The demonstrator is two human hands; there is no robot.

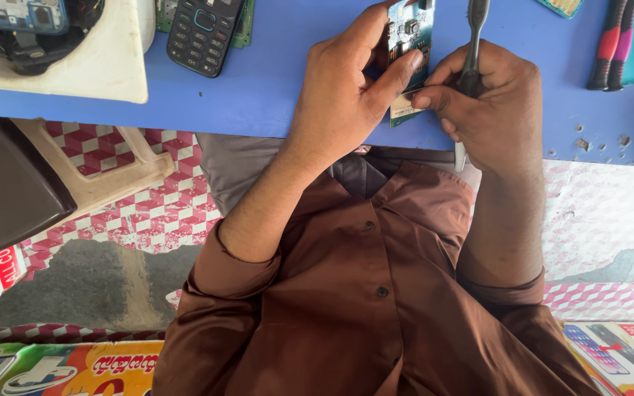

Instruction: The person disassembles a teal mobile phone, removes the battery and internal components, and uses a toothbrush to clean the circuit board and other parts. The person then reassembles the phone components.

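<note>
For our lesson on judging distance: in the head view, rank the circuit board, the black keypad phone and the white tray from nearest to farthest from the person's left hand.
1. Circuit board: held in the left hand.
2. Black keypad phone: on the blue table, to the hand's left.
3. White tray: at the table's far left corner.

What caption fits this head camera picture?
Left hand holds a circuit board; right hand grips a dark tool.

Both forearms reach up from brown sleeves; the left hand (346, 95) pinches with thumb and forefinger, the right hand (489, 103) curled in a closed grip.
</note>
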